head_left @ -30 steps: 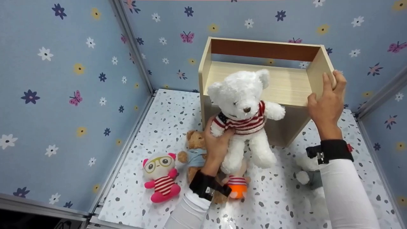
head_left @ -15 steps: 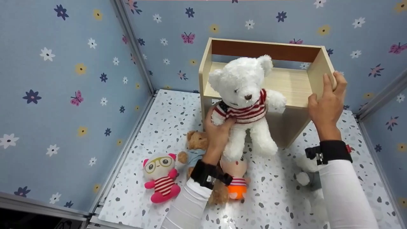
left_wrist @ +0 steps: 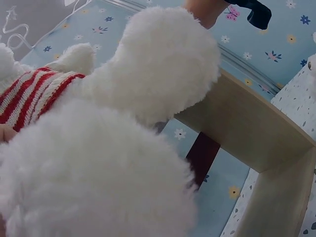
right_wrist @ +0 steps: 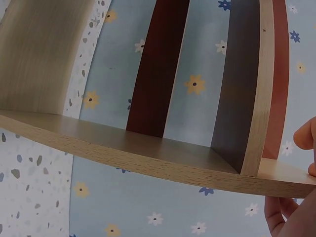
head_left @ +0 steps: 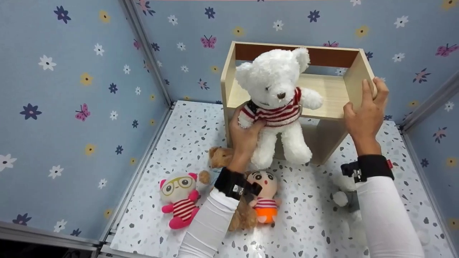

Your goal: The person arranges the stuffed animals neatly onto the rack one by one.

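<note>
A white teddy bear (head_left: 276,79) in a red-and-white striped sweater is held upright by my left hand (head_left: 245,138), which grips it at the side under one arm. The bear hangs in front of the upper shelf of a light wooden shelf unit (head_left: 330,93). In the left wrist view, the bear's white legs (left_wrist: 163,64) fill much of the picture. My right hand (head_left: 367,111) grips the front edge of the unit's right side panel, thumb inside and fingers outside. The right wrist view shows that panel's edge (right_wrist: 148,163) and part of the hand (right_wrist: 296,212).
On the speckled floor (head_left: 301,222) lie a pink panda doll (head_left: 181,197), a brown bear (head_left: 220,157) partly behind my left arm, and a doll in orange shorts (head_left: 266,200). Another white plush (head_left: 342,190) is partly hidden by my right arm. Flowered walls (head_left: 89,118) enclose the space.
My left hand has raised the white teddy bear, so it now covers more of the upper shelf and the face of the doll below shows. My right hand keeps its grip on the side panel.
</note>
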Demonstrator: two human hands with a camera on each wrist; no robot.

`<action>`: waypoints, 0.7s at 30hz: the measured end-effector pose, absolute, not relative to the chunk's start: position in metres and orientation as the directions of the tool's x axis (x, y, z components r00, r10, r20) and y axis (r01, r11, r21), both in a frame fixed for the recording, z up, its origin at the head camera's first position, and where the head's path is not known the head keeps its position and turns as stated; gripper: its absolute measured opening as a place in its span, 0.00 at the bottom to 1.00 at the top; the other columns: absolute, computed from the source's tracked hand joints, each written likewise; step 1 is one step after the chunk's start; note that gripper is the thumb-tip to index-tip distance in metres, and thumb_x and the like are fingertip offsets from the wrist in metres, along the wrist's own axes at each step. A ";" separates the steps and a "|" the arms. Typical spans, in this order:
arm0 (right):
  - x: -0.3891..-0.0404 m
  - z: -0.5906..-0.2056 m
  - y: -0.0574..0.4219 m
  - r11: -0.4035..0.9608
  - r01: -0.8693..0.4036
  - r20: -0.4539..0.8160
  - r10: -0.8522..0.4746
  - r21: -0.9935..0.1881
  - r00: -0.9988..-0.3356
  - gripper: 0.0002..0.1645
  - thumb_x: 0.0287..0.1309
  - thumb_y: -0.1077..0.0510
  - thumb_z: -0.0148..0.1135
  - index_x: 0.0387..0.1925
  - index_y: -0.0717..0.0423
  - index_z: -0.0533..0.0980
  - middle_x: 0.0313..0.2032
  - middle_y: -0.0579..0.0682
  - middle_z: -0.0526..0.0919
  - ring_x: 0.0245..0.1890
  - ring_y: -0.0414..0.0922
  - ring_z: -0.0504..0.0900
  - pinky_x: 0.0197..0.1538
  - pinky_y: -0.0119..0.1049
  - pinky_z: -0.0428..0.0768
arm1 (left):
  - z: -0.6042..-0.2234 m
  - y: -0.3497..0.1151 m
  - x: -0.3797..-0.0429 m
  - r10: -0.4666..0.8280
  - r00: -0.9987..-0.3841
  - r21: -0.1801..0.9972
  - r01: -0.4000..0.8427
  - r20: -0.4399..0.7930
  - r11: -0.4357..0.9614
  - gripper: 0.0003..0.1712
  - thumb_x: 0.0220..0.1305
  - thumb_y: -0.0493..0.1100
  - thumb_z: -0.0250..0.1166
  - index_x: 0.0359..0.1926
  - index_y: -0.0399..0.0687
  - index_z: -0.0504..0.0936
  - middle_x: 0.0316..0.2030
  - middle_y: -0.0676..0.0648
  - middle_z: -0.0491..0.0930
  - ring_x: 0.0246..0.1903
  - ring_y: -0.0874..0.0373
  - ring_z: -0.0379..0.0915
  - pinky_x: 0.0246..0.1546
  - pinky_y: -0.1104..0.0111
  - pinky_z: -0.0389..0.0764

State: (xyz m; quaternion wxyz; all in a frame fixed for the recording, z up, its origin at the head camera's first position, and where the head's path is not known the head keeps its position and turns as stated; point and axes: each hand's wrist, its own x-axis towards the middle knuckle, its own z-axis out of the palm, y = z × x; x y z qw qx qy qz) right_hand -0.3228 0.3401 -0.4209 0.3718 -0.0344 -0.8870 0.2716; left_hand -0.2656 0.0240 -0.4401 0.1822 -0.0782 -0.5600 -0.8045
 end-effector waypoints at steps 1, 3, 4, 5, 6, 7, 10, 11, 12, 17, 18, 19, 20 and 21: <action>-0.323 -0.421 0.341 0.849 -0.141 0.639 0.262 -0.508 -0.723 0.41 0.58 0.62 0.62 0.75 0.51 0.66 0.76 0.48 0.58 0.80 0.46 0.53 0.66 0.55 0.74 | -0.439 0.025 -0.268 -0.204 -0.921 0.870 0.384 0.333 -0.310 0.36 0.54 0.27 0.71 0.65 0.44 0.75 0.54 0.41 0.83 0.51 0.51 0.82 0.56 0.58 0.83; -0.323 -0.421 0.341 0.849 -0.143 0.636 0.259 -0.509 -0.727 0.41 0.59 0.62 0.62 0.75 0.51 0.66 0.76 0.48 0.57 0.80 0.45 0.53 0.67 0.54 0.73 | -0.436 0.027 -0.272 -0.196 -0.922 0.869 0.381 0.334 -0.315 0.35 0.54 0.27 0.71 0.64 0.44 0.75 0.53 0.42 0.83 0.51 0.51 0.82 0.56 0.58 0.83; -0.323 -0.421 0.342 0.849 -0.143 0.635 0.257 -0.509 -0.729 0.41 0.59 0.62 0.61 0.75 0.51 0.66 0.76 0.48 0.57 0.80 0.46 0.53 0.68 0.53 0.73 | -0.436 0.029 -0.275 -0.193 -0.924 0.871 0.378 0.331 -0.314 0.35 0.53 0.27 0.71 0.64 0.45 0.76 0.52 0.42 0.83 0.50 0.52 0.82 0.55 0.59 0.84; -0.323 -0.421 0.342 0.849 -0.144 0.633 0.256 -0.509 -0.730 0.41 0.59 0.61 0.61 0.75 0.51 0.66 0.76 0.48 0.57 0.80 0.46 0.54 0.68 0.53 0.72 | -0.434 0.030 -0.277 -0.191 -0.925 0.875 0.374 0.328 -0.307 0.34 0.54 0.28 0.72 0.63 0.46 0.76 0.51 0.43 0.84 0.50 0.52 0.82 0.54 0.59 0.84; -0.322 -0.421 0.343 0.849 -0.143 0.632 0.255 -0.509 -0.732 0.41 0.59 0.61 0.61 0.75 0.51 0.66 0.76 0.48 0.57 0.79 0.46 0.54 0.68 0.53 0.72 | -0.434 0.031 -0.280 -0.188 -0.926 0.879 0.370 0.326 -0.299 0.34 0.54 0.28 0.72 0.62 0.46 0.77 0.51 0.43 0.84 0.49 0.52 0.82 0.53 0.60 0.84; -0.322 -0.422 0.343 0.849 -0.144 0.632 0.255 -0.508 -0.732 0.41 0.59 0.61 0.61 0.75 0.51 0.66 0.76 0.48 0.57 0.79 0.47 0.54 0.68 0.53 0.72 | -0.432 0.032 -0.283 -0.185 -0.927 0.883 0.368 0.326 -0.291 0.33 0.54 0.29 0.72 0.62 0.46 0.77 0.50 0.43 0.84 0.48 0.53 0.82 0.52 0.61 0.84; -0.321 -0.422 0.344 0.847 -0.138 0.628 0.262 -0.514 -0.733 0.41 0.59 0.61 0.61 0.75 0.50 0.66 0.76 0.48 0.57 0.79 0.47 0.54 0.68 0.54 0.71 | -0.430 0.035 -0.292 -0.175 -0.929 0.889 0.365 0.327 -0.277 0.32 0.54 0.29 0.71 0.61 0.48 0.78 0.50 0.44 0.84 0.47 0.54 0.82 0.50 0.62 0.84; -0.321 -0.422 0.344 0.847 -0.135 0.627 0.264 -0.515 -0.733 0.41 0.59 0.61 0.61 0.75 0.50 0.66 0.76 0.48 0.57 0.79 0.47 0.54 0.67 0.54 0.72 | -0.429 0.036 -0.294 -0.173 -0.928 0.889 0.366 0.329 -0.275 0.32 0.54 0.29 0.71 0.61 0.48 0.78 0.50 0.44 0.84 0.47 0.53 0.82 0.50 0.62 0.84; -0.321 -0.422 0.344 0.847 -0.133 0.626 0.266 -0.515 -0.733 0.41 0.59 0.61 0.61 0.75 0.51 0.66 0.76 0.48 0.57 0.79 0.47 0.54 0.67 0.54 0.72 | -0.429 0.037 -0.296 -0.170 -0.928 0.888 0.368 0.331 -0.276 0.32 0.54 0.29 0.70 0.61 0.48 0.78 0.50 0.44 0.85 0.47 0.53 0.83 0.49 0.62 0.84; -0.322 -0.422 0.343 0.849 -0.123 0.616 0.266 -0.514 -0.742 0.42 0.58 0.61 0.61 0.75 0.51 0.66 0.76 0.49 0.56 0.79 0.47 0.53 0.67 0.54 0.73 | -0.427 0.040 -0.304 -0.168 -0.928 0.891 0.366 0.331 -0.267 0.31 0.54 0.29 0.71 0.60 0.50 0.79 0.50 0.44 0.85 0.48 0.54 0.83 0.50 0.62 0.84; -0.322 -0.421 0.343 0.849 -0.121 0.613 0.266 -0.515 -0.744 0.42 0.58 0.61 0.61 0.75 0.51 0.66 0.77 0.49 0.56 0.79 0.47 0.53 0.66 0.54 0.74 | -0.426 0.040 -0.305 -0.168 -0.930 0.894 0.363 0.328 -0.264 0.31 0.54 0.29 0.71 0.60 0.50 0.79 0.50 0.45 0.85 0.48 0.54 0.83 0.50 0.62 0.84; -0.322 -0.421 0.342 0.849 -0.119 0.612 0.267 -0.515 -0.745 0.42 0.58 0.61 0.62 0.75 0.51 0.66 0.77 0.49 0.56 0.79 0.47 0.53 0.66 0.54 0.74 | -0.426 0.040 -0.307 -0.167 -0.930 0.896 0.360 0.326 -0.260 0.31 0.54 0.29 0.71 0.60 0.51 0.79 0.50 0.45 0.85 0.48 0.55 0.83 0.50 0.62 0.84; -0.323 -0.420 0.342 0.849 -0.119 0.612 0.266 -0.515 -0.745 0.42 0.58 0.62 0.62 0.75 0.51 0.66 0.77 0.49 0.56 0.79 0.47 0.53 0.65 0.55 0.74 | -0.425 0.040 -0.308 -0.164 -0.932 0.897 0.357 0.324 -0.260 0.31 0.54 0.29 0.71 0.60 0.51 0.79 0.50 0.45 0.85 0.48 0.55 0.83 0.50 0.62 0.84; -0.323 -0.420 0.341 0.850 -0.119 0.612 0.266 -0.514 -0.744 0.42 0.58 0.62 0.62 0.75 0.52 0.66 0.77 0.49 0.56 0.79 0.47 0.53 0.65 0.55 0.75 | -0.424 0.041 -0.310 -0.161 -0.933 0.898 0.356 0.323 -0.258 0.31 0.54 0.30 0.72 0.60 0.51 0.79 0.50 0.45 0.85 0.48 0.55 0.83 0.50 0.62 0.84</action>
